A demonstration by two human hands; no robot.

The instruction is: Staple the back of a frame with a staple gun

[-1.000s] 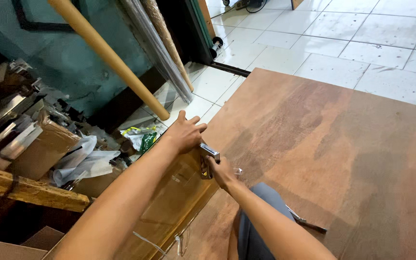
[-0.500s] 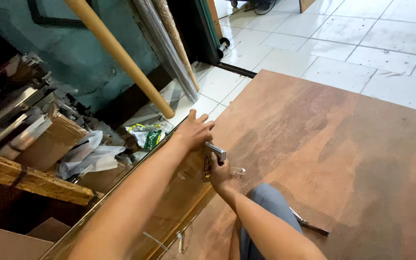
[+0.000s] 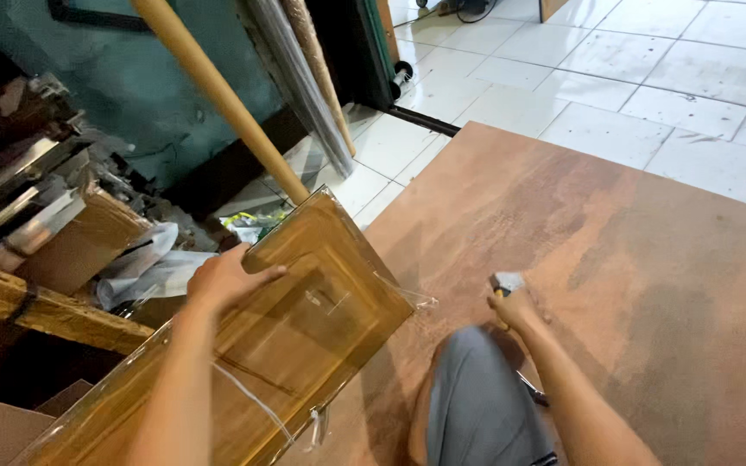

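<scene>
The left hand (image 3: 222,280) lies flat on the upper edge of a wooden frame (image 3: 252,345) wrapped in clear plastic film, fingers spread over the rim and pressing rather than gripping round it. The frame is tilted up off the plywood sheet (image 3: 615,259) on the floor, its far corner raised toward the tan pole (image 3: 218,91) that leans against the teal wall. Its long axis runs from the lower left of the view up to that raised corner — roughly away from the person and slightly rightward — with the moulded face turned up toward the camera.

The right hand (image 3: 515,306) rests low on the plywood beside the person's knee (image 3: 477,388), closed round a small hammer (image 3: 505,282) whose metal head shows just above the knuckles; the handle is hidden in the fist.

As a judgement, the step in hand is steadying and turning the frame, with the tool held aside and well apart from it. The next move would call for a firm hold on the frame's edge — the film looks slick and hangs loose in strands near the lower corner — and for the hammer to be brought back to the frame only once it sits steady. Behind the frame lie stacked cardboard, crumpled plastic and metal strips along the wall.
</scene>
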